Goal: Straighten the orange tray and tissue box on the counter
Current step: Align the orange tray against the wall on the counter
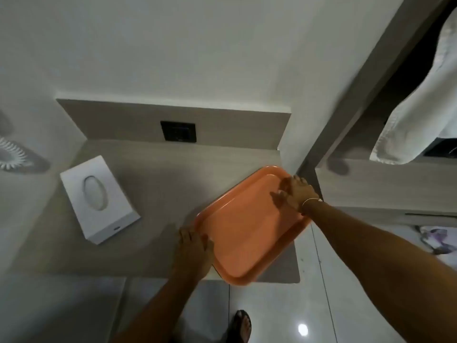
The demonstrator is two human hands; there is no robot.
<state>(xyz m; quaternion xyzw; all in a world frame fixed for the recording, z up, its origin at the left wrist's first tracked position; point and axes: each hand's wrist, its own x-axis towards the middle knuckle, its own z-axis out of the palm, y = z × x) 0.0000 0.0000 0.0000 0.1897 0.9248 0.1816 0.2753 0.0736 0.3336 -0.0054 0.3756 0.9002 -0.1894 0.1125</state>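
Note:
An empty orange tray [247,226] lies skewed on the right part of the wooden counter [160,174], with its near corner sticking out past the counter's front edge. My left hand [194,251] grips the tray's left rim, thumb over the edge. My right hand [295,193] holds the tray's far right rim, fingers curled over it. A white tissue box [99,198] with an oval slot rests at an angle on the counter's left part, apart from both hands.
A dark wall socket [178,131] sits in the counter's back panel. A white towel [420,107] hangs at the upper right above a lower shelf [385,184]. Tiled floor [296,315] and my sandalled foot [241,325] lie below the counter's front edge.

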